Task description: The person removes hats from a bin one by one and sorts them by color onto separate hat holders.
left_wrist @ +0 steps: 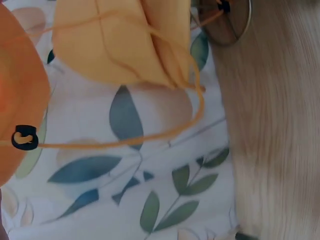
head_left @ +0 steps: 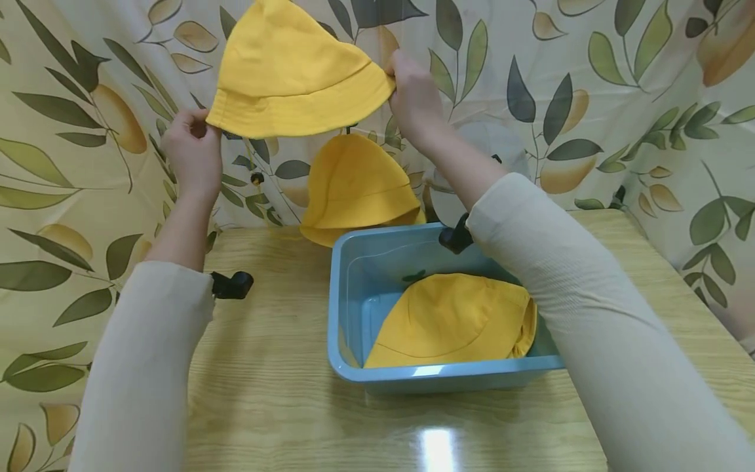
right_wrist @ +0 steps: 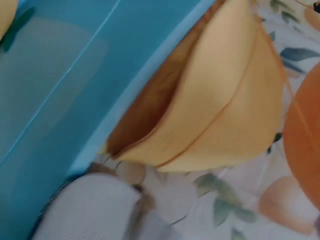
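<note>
Raised in front of the patterned cloth is a yellow bucket hat (head_left: 289, 72), its crown up. My left hand (head_left: 193, 154) pinches the brim at its left end, and my right hand (head_left: 415, 98) pinches the opposite end. From this hat a thin cord (left_wrist: 90, 145) with a black stopper (left_wrist: 25, 137) dangles in the left wrist view. Behind and below it hangs a second yellow hat (head_left: 360, 183), its brim just over the blue bin (head_left: 436, 372). A folded yellow hat (head_left: 454, 321) lies inside the bin.
The bin stands on a wood-grain table (head_left: 265, 393). A round metal base (left_wrist: 247, 22) shows beside the hanging hat in the left wrist view. Partly behind my right forearm is a pale grey rounded thing (head_left: 495, 147). Leaf-patterned cloth (head_left: 590, 118) covers the back and sides.
</note>
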### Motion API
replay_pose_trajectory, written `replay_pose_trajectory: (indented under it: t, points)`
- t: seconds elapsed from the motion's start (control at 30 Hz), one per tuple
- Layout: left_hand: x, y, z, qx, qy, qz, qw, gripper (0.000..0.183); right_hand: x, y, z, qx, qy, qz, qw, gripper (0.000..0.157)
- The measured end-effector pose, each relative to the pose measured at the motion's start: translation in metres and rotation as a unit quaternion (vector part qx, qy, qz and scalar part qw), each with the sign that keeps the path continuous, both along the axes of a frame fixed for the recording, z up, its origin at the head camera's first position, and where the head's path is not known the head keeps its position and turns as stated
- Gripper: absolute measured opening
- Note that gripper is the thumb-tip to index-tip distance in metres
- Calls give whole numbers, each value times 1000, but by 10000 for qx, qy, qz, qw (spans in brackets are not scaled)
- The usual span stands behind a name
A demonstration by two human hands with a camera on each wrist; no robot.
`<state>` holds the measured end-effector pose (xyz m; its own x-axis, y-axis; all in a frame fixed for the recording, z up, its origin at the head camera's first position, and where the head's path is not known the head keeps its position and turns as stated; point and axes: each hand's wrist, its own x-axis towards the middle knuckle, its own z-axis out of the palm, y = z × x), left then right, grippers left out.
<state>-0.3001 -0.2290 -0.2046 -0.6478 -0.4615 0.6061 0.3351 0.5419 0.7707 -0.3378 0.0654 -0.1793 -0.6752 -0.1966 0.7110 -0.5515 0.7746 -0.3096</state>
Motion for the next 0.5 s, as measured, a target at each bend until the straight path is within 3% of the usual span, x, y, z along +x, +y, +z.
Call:
replay_pose_trajectory:
  t: [0.23,0.5]
  points:
    - [-25,28,-20,-310,-547,-340,9974,19,-14,23,-16,177,-319,-337,9988,19]
    - [-32,39,-51,-981,-1300,-755,9838,24,-16,41,-35,887,-815,-410,9919,18]
